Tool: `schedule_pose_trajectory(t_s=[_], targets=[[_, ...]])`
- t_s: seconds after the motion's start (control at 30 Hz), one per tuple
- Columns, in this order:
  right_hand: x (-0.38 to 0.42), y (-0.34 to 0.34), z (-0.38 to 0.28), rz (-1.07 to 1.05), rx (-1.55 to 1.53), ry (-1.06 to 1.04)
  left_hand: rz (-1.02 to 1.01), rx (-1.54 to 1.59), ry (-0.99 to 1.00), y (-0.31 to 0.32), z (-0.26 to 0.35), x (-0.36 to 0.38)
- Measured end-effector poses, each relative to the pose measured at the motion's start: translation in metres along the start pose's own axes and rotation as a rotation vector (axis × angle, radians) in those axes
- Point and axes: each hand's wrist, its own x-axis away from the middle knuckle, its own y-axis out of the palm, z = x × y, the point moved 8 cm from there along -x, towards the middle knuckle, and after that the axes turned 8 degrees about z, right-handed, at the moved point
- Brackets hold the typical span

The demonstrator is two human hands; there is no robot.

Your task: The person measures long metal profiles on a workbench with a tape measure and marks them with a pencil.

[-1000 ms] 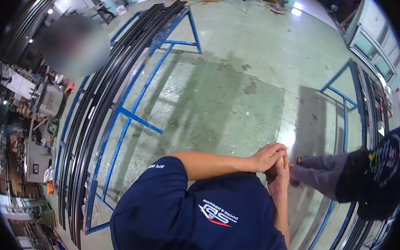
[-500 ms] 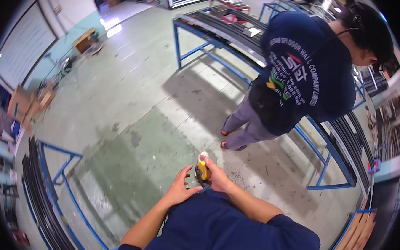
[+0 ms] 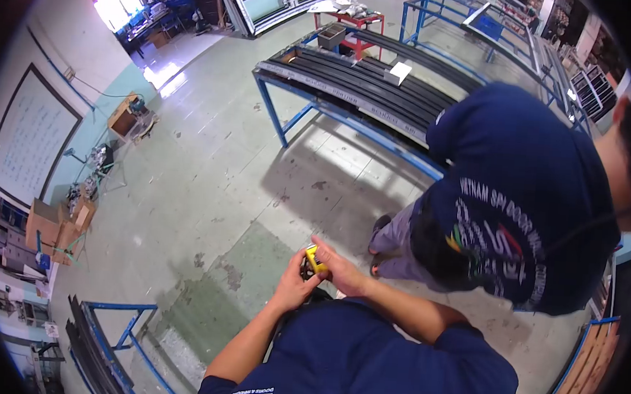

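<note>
In front of my waist I hold a small yellow and black tape measure (image 3: pixel 317 261). My right hand (image 3: pixel 341 272) is closed round its right side, thumb and fingers toward the top. My left hand (image 3: pixel 294 284) is closed against its left side, with the fingertips touching it. The fingers hide much of the tape measure's lower part.
Ahead stands a blue-framed table (image 3: pixel 291 120) bearing long dark profiles (image 3: pixel 366 77) and a white box (image 3: pixel 397 73). A co-worker (image 3: pixel 503 194) in a navy shirt stands close on my right. Another rack (image 3: pixel 117 306) of dark profiles is at lower left.
My left hand has come in from open fingers and closed on the tape measure. The view has shifted, and the co-worker appears nearer and farther right.
</note>
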Motion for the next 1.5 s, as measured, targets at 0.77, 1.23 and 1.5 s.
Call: schedule_pose_trajectory(t_s=[0.77, 1.23, 1.5], targets=[[-0.127, -0.246, -0.006, 1.308, 0.707, 0.179, -0.367, 1.010, -0.230, -0.174, 0.090, -0.389], [-0.187, -0.353, 0.020, 1.013, 0.529, 0.302, -0.239, 1.049, -0.321, -0.140, 0.146, -0.550], [-0.253, -0.395, -0.106, 1.280, 0.122, 0.118, -0.271, 0.968, -0.187, -0.150, 0.228, -0.653]])
